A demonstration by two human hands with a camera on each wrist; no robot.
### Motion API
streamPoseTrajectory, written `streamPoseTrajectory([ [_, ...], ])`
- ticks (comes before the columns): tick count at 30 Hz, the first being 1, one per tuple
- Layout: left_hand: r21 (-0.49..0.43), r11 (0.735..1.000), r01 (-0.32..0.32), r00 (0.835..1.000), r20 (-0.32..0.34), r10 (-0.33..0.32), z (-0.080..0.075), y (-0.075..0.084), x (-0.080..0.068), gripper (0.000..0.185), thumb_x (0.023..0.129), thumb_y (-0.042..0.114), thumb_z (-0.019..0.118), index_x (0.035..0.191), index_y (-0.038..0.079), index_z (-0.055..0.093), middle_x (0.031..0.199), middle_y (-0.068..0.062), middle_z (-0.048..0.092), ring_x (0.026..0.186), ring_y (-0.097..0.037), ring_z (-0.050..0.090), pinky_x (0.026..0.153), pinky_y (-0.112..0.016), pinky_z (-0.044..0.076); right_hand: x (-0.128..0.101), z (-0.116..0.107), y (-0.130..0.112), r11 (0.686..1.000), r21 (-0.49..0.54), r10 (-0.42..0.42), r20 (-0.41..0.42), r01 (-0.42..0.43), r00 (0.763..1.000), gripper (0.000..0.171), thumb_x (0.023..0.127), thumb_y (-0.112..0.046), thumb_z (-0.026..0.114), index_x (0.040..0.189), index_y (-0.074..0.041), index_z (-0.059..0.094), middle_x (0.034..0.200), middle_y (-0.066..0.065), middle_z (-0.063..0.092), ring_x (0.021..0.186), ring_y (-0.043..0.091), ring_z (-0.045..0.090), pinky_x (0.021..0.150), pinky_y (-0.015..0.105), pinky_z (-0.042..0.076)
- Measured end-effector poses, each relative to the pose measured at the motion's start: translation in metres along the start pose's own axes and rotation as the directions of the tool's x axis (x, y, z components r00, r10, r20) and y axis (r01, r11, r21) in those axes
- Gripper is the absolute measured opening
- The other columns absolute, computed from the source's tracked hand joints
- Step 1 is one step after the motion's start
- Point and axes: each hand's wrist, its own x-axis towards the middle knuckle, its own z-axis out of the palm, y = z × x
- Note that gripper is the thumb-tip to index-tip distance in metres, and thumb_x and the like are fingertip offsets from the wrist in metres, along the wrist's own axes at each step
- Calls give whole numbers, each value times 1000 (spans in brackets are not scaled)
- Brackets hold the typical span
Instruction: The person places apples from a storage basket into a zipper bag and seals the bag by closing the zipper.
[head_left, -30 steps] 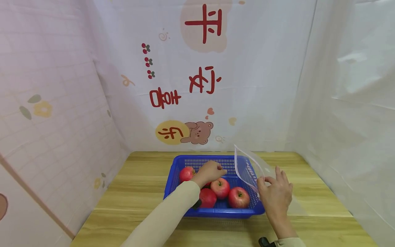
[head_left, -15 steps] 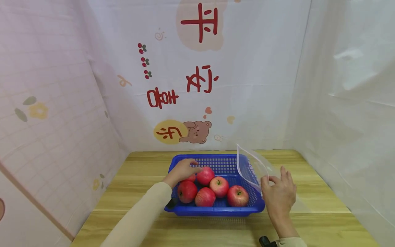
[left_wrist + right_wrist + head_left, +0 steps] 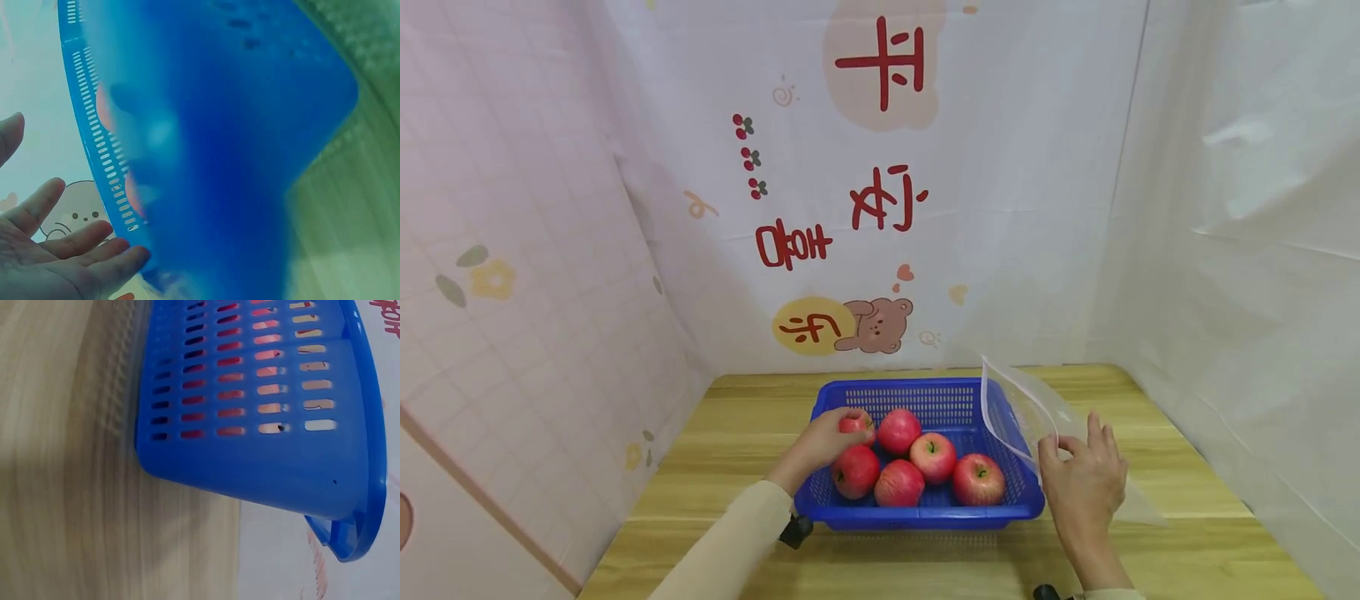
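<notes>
Wooden table (image 3: 715,467) carries a blue basket (image 3: 925,517) of apples; left hand (image 3: 822,444) grips one apple (image 3: 856,423); right hand (image 3: 1084,483) pinches a clear bag (image 3: 1026,408).

The basket (image 3: 925,508) stands on the table (image 3: 700,467), about midway between its left and right edges and towards the back edge. Six apples lie in it: one (image 3: 857,423) at the left wall under the left hand (image 3: 823,442), one (image 3: 899,430) just right of it, then a nearer row of four (image 3: 854,471), (image 3: 899,483), (image 3: 933,457), (image 3: 978,479), touching side by side. The bag (image 3: 1026,408) leans over the basket's right rim, its lower part lying on the table to the right. The right hand (image 3: 1084,487) holds the bag just right of the basket's near right corner.
</notes>
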Motion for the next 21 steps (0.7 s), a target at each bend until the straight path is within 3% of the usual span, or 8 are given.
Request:
streamPoseTrajectory([
  [7, -61, 998, 18, 1000, -9, -18, 8, -3, -12, 60, 91, 29, 72, 139, 1, 52, 131, -24, 58, 115, -39, 59, 91, -55, 51, -4, 3, 2, 1000, -6, 20, -3, -20, 1000, 18, 75, -14, 65, 69, 1, 75, 131, 26, 58, 123, 49, 51, 95, 71, 35],
  [11, -42, 999, 32, 999, -27, -33, 13, -8, -16, 60, 90, 27, 73, 139, -1, 52, 134, -25, 55, 121, -43, 54, 94, -60, 47, -6, 4, 2, 1000, -1, 29, -2, -29, 1000, 18, 76, -14, 65, 71, 0, 76, 132, 26, 58, 123, 49, 51, 94, 68, 39],
  [21, 26, 999, 33, 999, -20, -32, 25, -12, -16, 62, 88, 24, 74, 137, -7, 51, 129, -27, 57, 116, -41, 56, 95, -58, 47, -12, 4, 2, 998, -26, 58, 35, -57, 998, 18, 79, -16, 68, 77, -1, 77, 136, 22, 57, 124, 46, 52, 78, 71, 44],
])
